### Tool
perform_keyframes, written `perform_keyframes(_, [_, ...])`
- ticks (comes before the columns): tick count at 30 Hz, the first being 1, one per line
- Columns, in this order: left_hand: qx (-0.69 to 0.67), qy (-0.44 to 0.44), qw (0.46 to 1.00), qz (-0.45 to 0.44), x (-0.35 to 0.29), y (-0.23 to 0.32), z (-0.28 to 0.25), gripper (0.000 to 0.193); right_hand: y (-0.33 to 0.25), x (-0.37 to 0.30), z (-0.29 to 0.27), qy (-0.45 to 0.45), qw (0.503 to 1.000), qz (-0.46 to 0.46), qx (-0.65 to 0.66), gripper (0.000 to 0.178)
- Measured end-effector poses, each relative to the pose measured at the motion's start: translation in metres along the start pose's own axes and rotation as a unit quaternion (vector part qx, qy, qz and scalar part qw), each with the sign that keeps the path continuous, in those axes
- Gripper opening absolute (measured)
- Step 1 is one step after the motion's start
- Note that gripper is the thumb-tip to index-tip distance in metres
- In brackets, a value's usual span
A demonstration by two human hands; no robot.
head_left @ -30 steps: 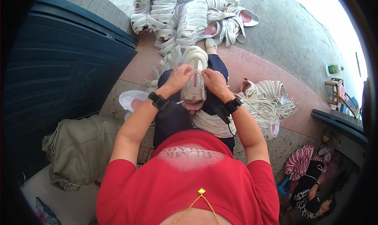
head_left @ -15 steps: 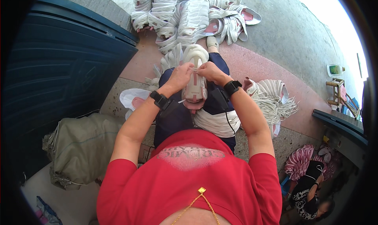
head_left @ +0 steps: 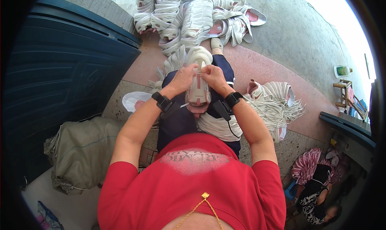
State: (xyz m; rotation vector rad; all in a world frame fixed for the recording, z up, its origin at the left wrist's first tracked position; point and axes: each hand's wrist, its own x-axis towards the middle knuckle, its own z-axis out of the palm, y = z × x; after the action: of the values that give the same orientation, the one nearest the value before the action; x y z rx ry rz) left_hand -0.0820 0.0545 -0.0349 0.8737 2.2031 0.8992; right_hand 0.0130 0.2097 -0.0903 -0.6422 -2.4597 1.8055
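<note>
A white and beige shoe upper [head_left: 197, 94] with pink trim lies lengthwise on my lap, between my thighs. At its left edge my left hand [head_left: 185, 78] is closed, its fingertips gripping the upper near the middle. My right hand [head_left: 214, 76] pinches what looks like a thin white shoelace over the upper's centre; the fingers hide most of it. A short white lace end [head_left: 184, 105] sticks out at the upper's near left side. Under the near end, a thick bundle of white shoelaces [head_left: 219, 126] rests across my lap.
Stacks of shoe uppers [head_left: 197, 18] lie on the floor ahead. More uppers [head_left: 269, 90] with loose laces [head_left: 287, 109] are at my right, and one upper [head_left: 134, 101] at my left. A sack [head_left: 86, 151] stands near the blue door [head_left: 60, 65]. Another person [head_left: 315, 202] sits lower right.
Both hands stay at the same part of the upper. My right hand and forearm have shifted slightly left and nearer, and the right knee has moved a little.
</note>
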Motion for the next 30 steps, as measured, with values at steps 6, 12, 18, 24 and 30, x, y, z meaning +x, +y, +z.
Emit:
perform_keyframes(6, [0.090,-0.041,0.992,0.079,0.011,-0.002,0.002,0.039,-0.015,-0.003,-0.001,-0.024,0.978,-0.132,-0.163,0.017])
perform_keyframes(12, [0.233,-0.051,0.963,0.129,0.017,0.001,0.007,0.046,-0.019,-0.036,-0.022,0.039,0.975,-0.128,-0.179,0.030])
perform_keyframes(18, [0.288,0.042,0.952,0.098,-0.056,-0.017,-0.167,0.018,-0.018,-0.094,-0.151,-0.034,0.994,0.101,-0.013,0.034])
perform_keyframes(24, [0.155,0.284,0.942,-0.089,-0.205,-0.011,-0.359,0.017,0.024,-0.182,-0.287,0.164,0.960,0.074,0.215,0.027])
perform_keyframes(30, [0.095,0.501,0.839,-0.189,-0.323,-0.043,-0.471,0.027,0.033,-0.263,-0.432,0.297,0.728,-0.061,0.615,0.027])
